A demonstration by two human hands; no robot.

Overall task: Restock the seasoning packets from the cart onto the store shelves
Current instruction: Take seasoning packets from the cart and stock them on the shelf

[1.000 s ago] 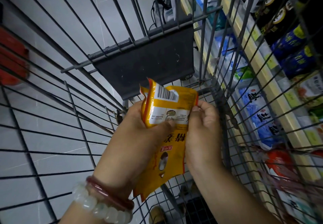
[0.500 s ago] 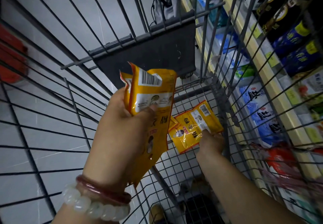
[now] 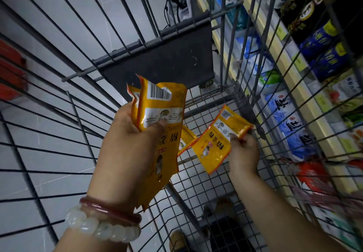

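Grey floor tiles show through the wire cart [image 3: 198, 165], with stocked store shelves [image 3: 294, 86] along the right. Your left hand [image 3: 131, 149] grips a small stack of yellow seasoning packets [image 3: 163, 114], thumb pressed on top. Your right hand [image 3: 242, 151], empty and reaching down half a second ago, now pinches another packet [image 3: 216, 143] just off the cart floor. One more packet [image 3: 186, 139] lies beneath, so gathering isn't finished.

You can see a barcode on the yellow packet [image 3: 160, 114] in your left hand [image 3: 129, 145]. The blue bags [image 3: 288, 126] show one big letter, 盐.
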